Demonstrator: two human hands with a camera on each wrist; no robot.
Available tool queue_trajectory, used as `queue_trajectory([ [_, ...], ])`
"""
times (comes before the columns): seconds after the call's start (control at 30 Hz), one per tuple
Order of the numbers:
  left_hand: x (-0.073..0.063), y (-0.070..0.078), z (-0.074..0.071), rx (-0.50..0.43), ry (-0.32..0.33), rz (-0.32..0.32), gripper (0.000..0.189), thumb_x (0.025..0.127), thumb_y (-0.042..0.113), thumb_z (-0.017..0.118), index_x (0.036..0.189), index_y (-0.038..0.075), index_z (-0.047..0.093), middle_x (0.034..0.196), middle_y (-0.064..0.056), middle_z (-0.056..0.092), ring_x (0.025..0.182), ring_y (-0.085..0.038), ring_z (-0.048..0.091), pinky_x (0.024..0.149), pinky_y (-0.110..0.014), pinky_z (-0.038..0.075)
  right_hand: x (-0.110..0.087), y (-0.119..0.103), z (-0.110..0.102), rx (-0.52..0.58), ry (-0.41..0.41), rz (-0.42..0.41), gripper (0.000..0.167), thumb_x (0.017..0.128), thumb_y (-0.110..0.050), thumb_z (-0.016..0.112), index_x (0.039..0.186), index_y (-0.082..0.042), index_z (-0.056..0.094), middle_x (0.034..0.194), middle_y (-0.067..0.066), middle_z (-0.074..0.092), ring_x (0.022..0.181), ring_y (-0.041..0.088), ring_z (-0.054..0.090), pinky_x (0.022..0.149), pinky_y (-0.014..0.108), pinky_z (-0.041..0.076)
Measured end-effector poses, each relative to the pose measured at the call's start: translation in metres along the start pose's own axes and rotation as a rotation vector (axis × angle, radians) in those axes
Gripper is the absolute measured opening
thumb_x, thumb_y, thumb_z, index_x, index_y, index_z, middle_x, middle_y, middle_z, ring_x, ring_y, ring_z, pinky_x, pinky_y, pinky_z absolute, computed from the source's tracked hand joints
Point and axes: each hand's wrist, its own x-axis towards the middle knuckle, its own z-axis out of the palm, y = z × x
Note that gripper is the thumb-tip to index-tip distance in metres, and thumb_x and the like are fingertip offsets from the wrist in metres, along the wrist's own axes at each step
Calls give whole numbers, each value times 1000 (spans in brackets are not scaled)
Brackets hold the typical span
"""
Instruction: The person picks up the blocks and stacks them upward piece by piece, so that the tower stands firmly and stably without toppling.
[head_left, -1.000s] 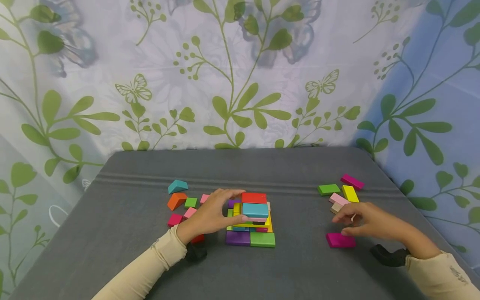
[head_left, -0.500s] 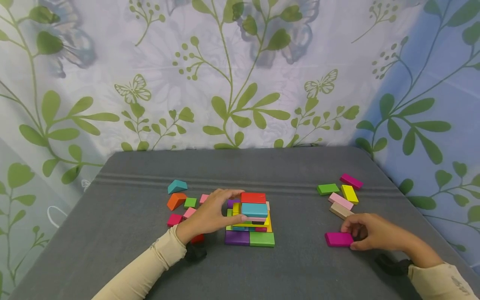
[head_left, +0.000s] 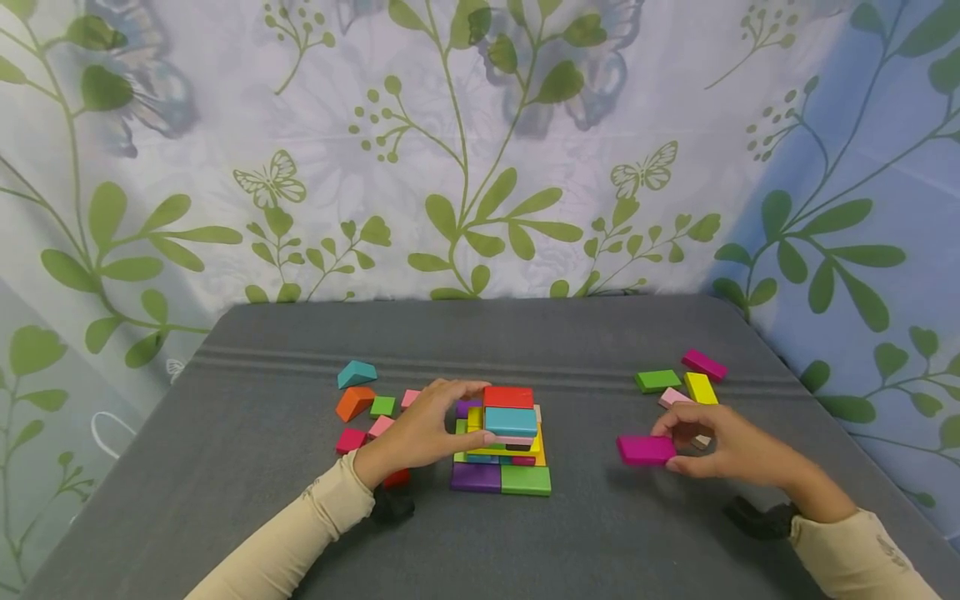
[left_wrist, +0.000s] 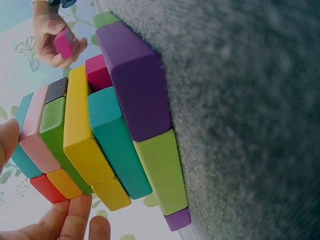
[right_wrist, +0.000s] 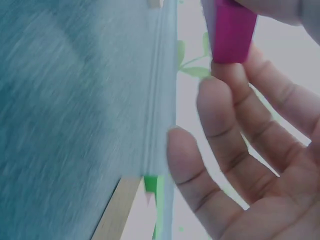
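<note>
A tower of flat coloured blocks [head_left: 512, 421] stands on the grey table, with a red block and a teal block on top. My left hand [head_left: 420, 429] steadies the tower's upper left side, thumb at the front and fingers behind. In the left wrist view, its fingertips [left_wrist: 80, 205] touch the red and yellow blocks near the top. To the right, my right hand [head_left: 723, 442] pinches a magenta block [head_left: 643, 451] by its right end, raised above the table. In the right wrist view, only part of this magenta block [right_wrist: 233, 32] shows; the lower fingers are spread.
Loose blocks lie left of the tower, including a teal one [head_left: 356, 373], an orange arch [head_left: 354, 403] and a green one [head_left: 382, 406]. Behind my right hand lie green [head_left: 657, 381], yellow [head_left: 701, 388] and magenta [head_left: 704, 364] blocks. A patterned curtain [head_left: 480, 150] hangs behind the table [head_left: 300, 517].
My right hand reached down to the magenta block, gripped its right end, lifted it and moved it left toward the tower. My left hand stayed on the tower.
</note>
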Motion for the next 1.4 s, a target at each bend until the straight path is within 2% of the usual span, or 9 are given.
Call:
queue_trajectory([
  [0.2,0,-1,1,12,1,1,73,96,36,83,155,3,56,148,-11,63,136,-32,53,111,-59,48,18,-14,7,35,57,-15,38,88,13,81,117,-8,71,106,1,69,92,14,66,86,24,57],
  [0.4,0,-1,0,14,-2,7,72,96,34,83,155,2,56,148,-12,63,136,-33,53,111,-60,47,34,-19,15,46,83,4,34,89,11,81,114,-11,71,106,-1,70,90,15,66,83,29,58],
  [0.53,0,-2,-1,15,-5,20,71,97,34,83,154,1,56,148,-13,63,136,-35,52,111,-61,47,44,-20,20,28,114,-23,36,88,11,81,114,-11,72,105,-2,71,88,15,66,79,31,58],
  [0.83,-1,-2,-1,18,-4,31,72,97,35,82,155,1,56,148,-13,63,135,-35,53,109,-62,47,70,-27,33,46,161,-57,35,87,11,81,116,-7,72,105,2,69,87,18,63,82,25,56],
  [1.1,-1,-2,-1,21,-6,23,72,98,36,82,155,1,56,147,-13,63,134,-34,54,108,-61,49,95,-27,48,90,184,-34,29,91,7,79,118,-3,72,104,4,67,86,17,64,82,26,58],
  [1.4,0,-1,-1,25,-8,3,72,97,37,82,154,1,57,148,-14,63,135,-34,53,109,-60,48,122,-23,67,67,200,-14,27,92,3,81,118,-1,73,105,7,68,86,17,63,80,29,59],
])
